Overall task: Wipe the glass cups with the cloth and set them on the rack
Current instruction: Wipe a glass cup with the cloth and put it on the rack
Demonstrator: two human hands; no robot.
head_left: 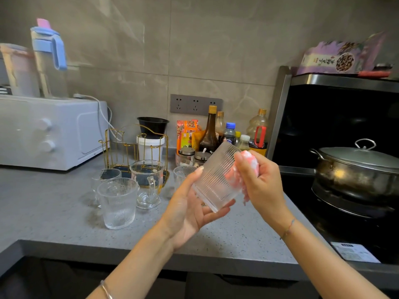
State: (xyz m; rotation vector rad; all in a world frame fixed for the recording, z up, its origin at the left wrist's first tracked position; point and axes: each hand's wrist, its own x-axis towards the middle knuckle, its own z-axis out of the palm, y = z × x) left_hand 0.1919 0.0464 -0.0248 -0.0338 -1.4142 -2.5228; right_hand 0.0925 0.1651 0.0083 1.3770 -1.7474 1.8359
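Mid-frame, the left hand curls its fingers round the tilted cup; the right hand pinches the bunched cloth against its side. Rotate the cup under the cloth, gripping firmly.

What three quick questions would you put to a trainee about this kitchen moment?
1. True or false: the pink cloth is in the left hand.
2. The ribbed cup being wiped is: A) standing on the counter, B) held tilted in the air, C) on the rack.
3. Fill in: the pot on the stove wears a ___.
Key: 1 false, the right hand grips it; 2 B; 3 lid.
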